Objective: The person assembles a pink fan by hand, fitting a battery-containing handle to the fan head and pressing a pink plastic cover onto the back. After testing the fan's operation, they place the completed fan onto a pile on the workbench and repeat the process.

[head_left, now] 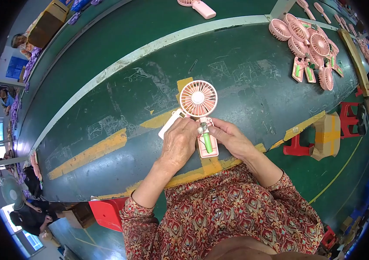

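A pink handheld fan [198,99] lies on the green work surface in front of me, its round grille pointing away. Its handle is uncovered, showing a green battery cell [208,143], a small circuit board and thin wires. My left hand [180,138] is closed at the top left of the handle, its fingertips pressed near the board. Partly under that hand rests a white, flat, oblong piece [169,125] with a dark slot. From the other side, my right hand [233,138] grips the handle's right edge, thumb by the board. Anything tiny between the fingertips is hidden.
A pile of pink fans [310,43], some with uncovered handles, sits at the far right. Another pink fan [201,8] lies beyond the pale dividing strip [149,44]. Red stools [108,213] and a cardboard box [326,135] stand beside the table. Other people sit at far left.
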`<state>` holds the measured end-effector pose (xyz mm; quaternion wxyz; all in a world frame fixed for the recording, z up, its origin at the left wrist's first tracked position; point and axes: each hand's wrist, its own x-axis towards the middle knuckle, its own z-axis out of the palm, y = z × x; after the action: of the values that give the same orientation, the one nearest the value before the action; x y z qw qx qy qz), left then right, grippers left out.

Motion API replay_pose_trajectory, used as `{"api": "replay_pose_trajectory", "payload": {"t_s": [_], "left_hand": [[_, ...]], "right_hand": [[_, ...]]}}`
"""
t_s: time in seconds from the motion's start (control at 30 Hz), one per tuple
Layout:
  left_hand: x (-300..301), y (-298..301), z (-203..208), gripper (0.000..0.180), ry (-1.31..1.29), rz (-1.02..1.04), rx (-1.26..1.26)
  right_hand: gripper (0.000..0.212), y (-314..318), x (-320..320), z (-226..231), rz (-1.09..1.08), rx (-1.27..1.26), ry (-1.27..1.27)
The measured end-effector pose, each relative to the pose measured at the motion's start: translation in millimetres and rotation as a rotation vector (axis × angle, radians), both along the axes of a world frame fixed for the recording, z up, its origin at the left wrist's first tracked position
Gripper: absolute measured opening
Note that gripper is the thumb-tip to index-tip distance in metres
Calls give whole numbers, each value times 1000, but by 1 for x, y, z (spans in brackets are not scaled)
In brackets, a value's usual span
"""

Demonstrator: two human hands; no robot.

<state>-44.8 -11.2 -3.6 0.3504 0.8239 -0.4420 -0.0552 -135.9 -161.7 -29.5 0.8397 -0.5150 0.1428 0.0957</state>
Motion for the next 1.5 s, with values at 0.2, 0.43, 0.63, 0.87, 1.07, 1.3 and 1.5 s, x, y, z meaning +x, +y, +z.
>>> {"api": "replay_pose_trajectory", "payload": {"t_s": [0.2, 0.43, 0.63, 0.87, 1.07, 1.3, 1.5], "left_hand": [[5, 19, 7, 30, -143, 233, 34], [3, 31, 7, 42, -29, 388, 389], [-15, 32, 23, 39, 448, 469, 218], [-44, 11, 23, 54, 491, 369, 72], [-50, 8, 15, 57, 306, 361, 120], [-51, 5, 21, 54, 277, 375, 144], [-50, 6, 19, 54, 285, 364, 137]], "right_hand": [[32, 0, 2, 1, -22, 30, 10], [31, 1, 1, -2, -27, 53, 12], [30, 3, 1, 3, -40, 65, 23], [31, 7, -1, -4, -59, -27, -47], [33, 8, 0, 2, -31, -124, -43], [39, 5, -3, 13, 50, 30, -2], [43, 6, -3, 15, 78, 20, -8]]}}
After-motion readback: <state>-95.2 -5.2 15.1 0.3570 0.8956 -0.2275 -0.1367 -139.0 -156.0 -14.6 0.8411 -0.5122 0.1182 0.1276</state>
